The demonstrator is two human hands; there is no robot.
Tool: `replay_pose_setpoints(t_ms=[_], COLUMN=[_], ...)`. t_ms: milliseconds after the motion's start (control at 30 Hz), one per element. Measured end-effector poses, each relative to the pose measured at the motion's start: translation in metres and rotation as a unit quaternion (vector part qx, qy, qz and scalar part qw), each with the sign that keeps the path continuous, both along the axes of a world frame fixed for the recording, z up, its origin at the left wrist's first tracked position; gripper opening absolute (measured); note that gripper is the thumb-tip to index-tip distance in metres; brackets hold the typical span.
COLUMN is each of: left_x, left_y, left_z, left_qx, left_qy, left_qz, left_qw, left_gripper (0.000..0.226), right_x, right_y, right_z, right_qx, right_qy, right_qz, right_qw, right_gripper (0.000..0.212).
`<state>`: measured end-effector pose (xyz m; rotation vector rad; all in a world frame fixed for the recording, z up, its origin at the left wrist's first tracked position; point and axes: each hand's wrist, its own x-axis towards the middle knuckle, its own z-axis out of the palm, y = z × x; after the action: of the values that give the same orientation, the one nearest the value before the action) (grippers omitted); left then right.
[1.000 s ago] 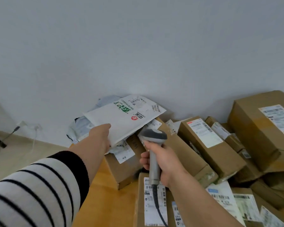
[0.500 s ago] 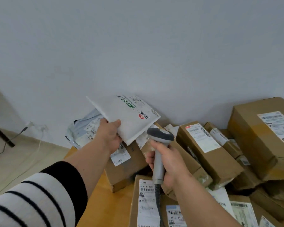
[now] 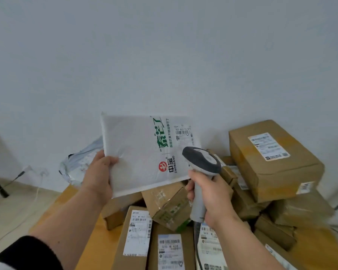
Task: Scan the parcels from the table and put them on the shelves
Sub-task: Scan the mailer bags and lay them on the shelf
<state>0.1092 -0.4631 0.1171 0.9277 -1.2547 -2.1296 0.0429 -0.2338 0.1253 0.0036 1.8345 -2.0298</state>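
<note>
white parcel [image 3: 142, 152] pinched at its left edge by left hand [image 3: 98, 176], right hand [image 3: 209, 193] gripping scanner [image 3: 201, 172] beside its right edge

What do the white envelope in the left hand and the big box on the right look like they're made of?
White envelope: probably a plastic bubble mailer, matte, with a faintly dimpled, softly bulging face. Big box: brown corrugated cardboard, dull, creased, sealed with glossy tape.

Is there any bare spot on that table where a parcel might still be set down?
Only the wooden table's left edge strip, between the left forearm and the long box. Rightward, cardboard boxes lie piled and touching. The left hand holds the white mailer, the right hand the scanner.
</note>
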Motion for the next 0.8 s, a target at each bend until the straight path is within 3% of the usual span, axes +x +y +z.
replay_pose_setpoints(t_ms=[333,533,800], left_x=[0.015,0.011,0.005], left_y=[0.062,0.071,0.07], left_z=[-0.001,0.005,0.013], left_qx=[-0.031,-0.057,-0.061], left_qy=[-0.02,-0.035,-0.034], left_qz=[-0.001,-0.025,-0.043], left_qw=[0.999,0.997,0.997], left_gripper=[0.029,0.033,0.031], right_x=[0.012,0.014,0.008], right_y=[0.083,0.09,0.092], right_z=[0.002,0.009,0.008], right_qx=[0.051,0.033,0.059], right_qy=[0.072,0.075,0.086], right_qz=[0.023,0.002,-0.013], right_qw=[0.996,0.997,0.994], right_gripper=[0.029,0.025,0.035])
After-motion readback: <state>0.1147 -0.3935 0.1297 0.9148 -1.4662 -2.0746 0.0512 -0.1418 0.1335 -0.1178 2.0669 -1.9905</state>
